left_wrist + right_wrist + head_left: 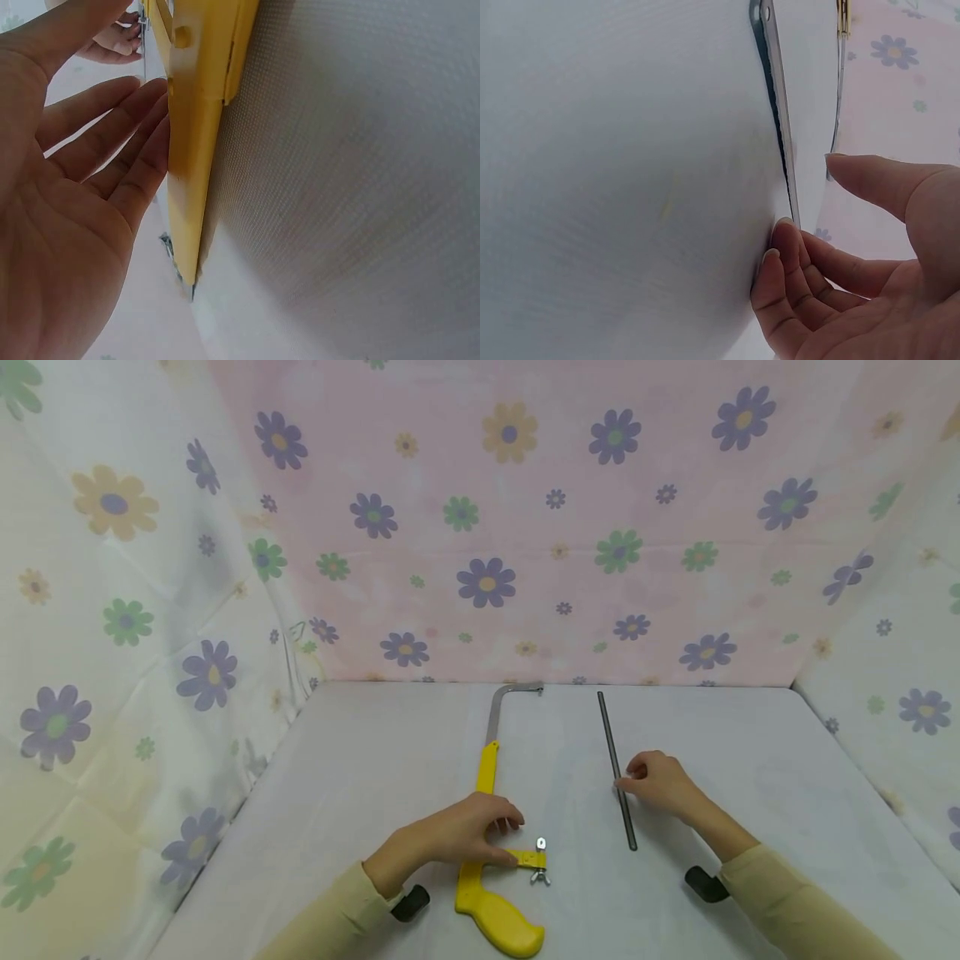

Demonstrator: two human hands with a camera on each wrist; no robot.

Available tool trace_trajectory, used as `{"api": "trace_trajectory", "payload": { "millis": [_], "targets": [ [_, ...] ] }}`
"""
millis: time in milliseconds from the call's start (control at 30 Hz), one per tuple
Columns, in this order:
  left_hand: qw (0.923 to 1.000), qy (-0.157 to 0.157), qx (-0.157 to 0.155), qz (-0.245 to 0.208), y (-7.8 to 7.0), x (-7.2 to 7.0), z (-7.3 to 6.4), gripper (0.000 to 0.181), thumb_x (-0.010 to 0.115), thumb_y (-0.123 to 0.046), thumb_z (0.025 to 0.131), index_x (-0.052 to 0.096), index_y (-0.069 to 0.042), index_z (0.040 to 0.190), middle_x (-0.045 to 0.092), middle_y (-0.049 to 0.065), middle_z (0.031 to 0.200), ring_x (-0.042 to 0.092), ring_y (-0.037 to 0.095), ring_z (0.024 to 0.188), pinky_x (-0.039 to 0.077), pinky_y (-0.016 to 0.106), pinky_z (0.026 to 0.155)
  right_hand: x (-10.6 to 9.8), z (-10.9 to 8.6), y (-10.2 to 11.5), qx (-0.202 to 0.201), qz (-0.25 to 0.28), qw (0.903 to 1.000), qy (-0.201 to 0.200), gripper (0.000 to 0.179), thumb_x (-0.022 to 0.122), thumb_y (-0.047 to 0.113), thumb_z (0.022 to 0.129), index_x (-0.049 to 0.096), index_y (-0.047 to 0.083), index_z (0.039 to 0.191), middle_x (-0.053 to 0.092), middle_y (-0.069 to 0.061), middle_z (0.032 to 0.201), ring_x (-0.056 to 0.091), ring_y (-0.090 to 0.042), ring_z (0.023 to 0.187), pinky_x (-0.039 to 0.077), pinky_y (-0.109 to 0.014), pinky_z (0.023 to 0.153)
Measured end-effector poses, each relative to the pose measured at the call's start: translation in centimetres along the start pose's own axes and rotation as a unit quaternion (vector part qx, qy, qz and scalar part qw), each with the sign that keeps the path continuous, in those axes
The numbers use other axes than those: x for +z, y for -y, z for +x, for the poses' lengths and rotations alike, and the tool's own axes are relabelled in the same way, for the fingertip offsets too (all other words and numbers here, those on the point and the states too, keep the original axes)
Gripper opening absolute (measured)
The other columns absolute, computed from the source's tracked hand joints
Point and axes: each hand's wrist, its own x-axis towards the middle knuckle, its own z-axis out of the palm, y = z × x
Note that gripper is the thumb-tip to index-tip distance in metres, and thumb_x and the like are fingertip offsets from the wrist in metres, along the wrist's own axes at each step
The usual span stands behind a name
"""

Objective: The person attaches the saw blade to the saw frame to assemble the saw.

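A hacksaw frame (487, 766) with a yellow handle (502, 925) lies on the white table, its grey bow reaching toward the back. My left hand (468, 828) is over the yellow part, thumb near the lower arm with its wing nut (540, 877). In the left wrist view the fingers (112, 142) are extended beside the yellow frame (191, 150), not wrapped around it. A loose hacksaw blade (609, 735) lies to the right. My right hand (663, 785) is at its middle, fingertips (784, 232) right beside the blade (781, 112), thumb spread away from them.
The white table (360, 752) is enclosed by flower-patterned cloth (555, 535) at the back and both sides. Dark wrist-worn pieces (707, 885) sit under both cuffs.
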Motion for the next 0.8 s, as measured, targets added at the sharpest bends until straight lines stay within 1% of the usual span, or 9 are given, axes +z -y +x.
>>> {"api": "trace_trajectory", "payload": {
  "millis": [167, 467, 800],
  "targets": [
    [1.0000, 0.003, 0.008, 0.003, -0.10, 0.16, 0.13, 0.046, 0.083, -0.029, 0.088, 0.067, -0.009, 0.126, 0.066, -0.007, 0.112, 0.059, 0.008, 0.096, 0.050, 0.020, 0.087, -0.07, 0.00, 0.39, 0.010, 0.002, 0.9999, 0.003, 0.036, 0.074, 0.022, 0.093, 0.065, -0.009, 0.109, 0.065, -0.019, 0.104, 0.060, -0.029, 0.092, 0.053, -0.043, 0.078],
    [0.9999, 0.008, 0.014, 0.003, -0.30, 0.55, 0.47, 0.042, 0.084, -0.027, 0.087, 0.067, -0.010, 0.123, 0.064, -0.008, 0.106, 0.057, 0.006, 0.092, 0.049, 0.018, 0.084, 0.04, 0.13, 0.61, 0.018, 0.009, 0.9998, 0.002, 0.036, 0.075, 0.022, 0.092, 0.064, -0.010, 0.107, 0.065, -0.018, 0.099, 0.060, -0.026, 0.085, 0.053, -0.039, 0.071],
    [0.9997, 0.015, 0.019, -0.006, -0.42, 0.83, 0.67, 0.034, 0.084, -0.024, 0.088, 0.069, -0.010, 0.115, 0.063, -0.009, 0.094, 0.057, 0.005, 0.084, 0.050, 0.017, 0.077, 0.18, 0.54, 0.78, 0.029, -0.002, 0.9996, -0.003, 0.030, 0.075, 0.021, 0.091, 0.066, -0.007, 0.099, 0.063, -0.013, 0.089, 0.057, -0.024, 0.079, 0.050, -0.037, 0.067]
  ]
}}
